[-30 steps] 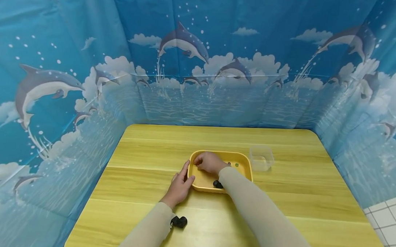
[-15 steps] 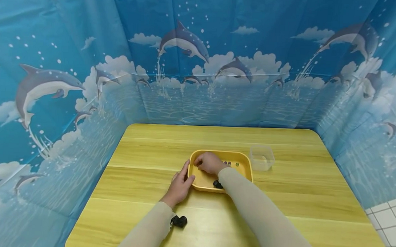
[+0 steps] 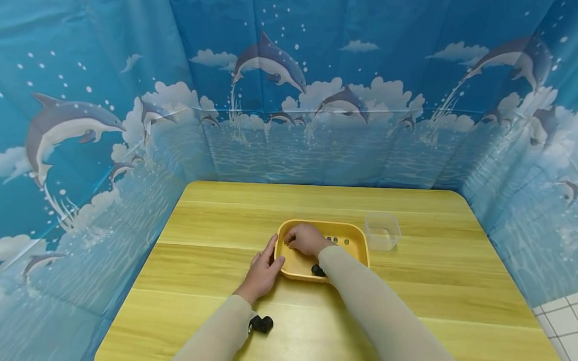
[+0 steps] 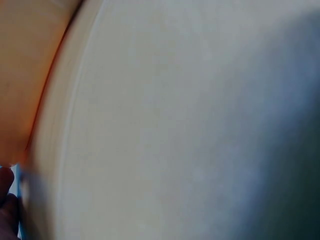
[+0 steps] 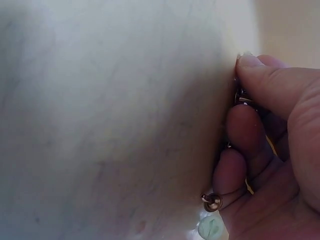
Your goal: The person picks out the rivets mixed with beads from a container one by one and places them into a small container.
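In the head view my right hand (image 3: 306, 239) is down inside a yellow tray (image 3: 295, 265), its fingers at the left end. The right wrist view shows its thumb and fingers curled around small shiny metallic pieces (image 5: 244, 97), mostly hidden. By the lower fingers lie a copper-coloured stud-like piece (image 5: 212, 201) and a pale green marble-like piece (image 5: 210, 227). Several small round pieces (image 3: 336, 239) sit along the tray's far side. My left hand (image 3: 263, 275) rests against the tray's left wall, fingers extended and thumb at the near corner.
A clear plastic box (image 3: 382, 231) stands right of the tray. All of it is on a wood-grain table (image 3: 210, 236), with a dolphin-print curtain (image 3: 290, 148) behind. Black wrist cameras (image 3: 261, 324) sit at both sleeves.
My right hand stays almost in place at the tray's left end, with slight finger movement. More of the small round pieces show beside its wrist than a second ago. The left hand keeps still.
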Tool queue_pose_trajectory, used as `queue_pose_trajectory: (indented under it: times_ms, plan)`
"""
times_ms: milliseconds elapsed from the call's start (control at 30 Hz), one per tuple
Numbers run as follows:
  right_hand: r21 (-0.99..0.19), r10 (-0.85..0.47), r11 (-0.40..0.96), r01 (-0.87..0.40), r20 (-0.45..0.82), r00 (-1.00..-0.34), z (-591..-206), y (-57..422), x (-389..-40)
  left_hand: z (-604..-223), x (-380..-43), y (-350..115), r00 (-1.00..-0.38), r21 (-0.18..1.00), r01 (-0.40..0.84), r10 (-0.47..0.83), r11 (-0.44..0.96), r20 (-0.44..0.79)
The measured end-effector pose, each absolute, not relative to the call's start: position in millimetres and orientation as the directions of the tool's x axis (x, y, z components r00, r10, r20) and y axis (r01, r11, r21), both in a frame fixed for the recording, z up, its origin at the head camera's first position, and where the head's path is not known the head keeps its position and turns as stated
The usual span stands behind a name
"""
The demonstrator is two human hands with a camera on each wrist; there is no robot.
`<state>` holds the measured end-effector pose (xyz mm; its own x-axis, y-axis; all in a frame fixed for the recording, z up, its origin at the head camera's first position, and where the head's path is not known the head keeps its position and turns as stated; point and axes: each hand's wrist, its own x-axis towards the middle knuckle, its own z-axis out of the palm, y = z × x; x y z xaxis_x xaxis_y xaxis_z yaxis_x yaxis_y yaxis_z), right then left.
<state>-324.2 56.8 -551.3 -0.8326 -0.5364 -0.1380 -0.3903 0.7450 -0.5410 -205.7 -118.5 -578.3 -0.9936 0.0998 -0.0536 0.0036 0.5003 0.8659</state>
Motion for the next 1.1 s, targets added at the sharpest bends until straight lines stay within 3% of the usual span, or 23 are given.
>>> queue_pose_trajectory:
  times_ms: [1100]
  plan:
    - [-0.512, -0.536, 0.758, -0.405, -0.134, -0.834, -551.1, 57.6, -323.9, -580.9, -205.9, -117.5, -0.995, 0.867, 0.012, 0.091, 0.498, -0.038]
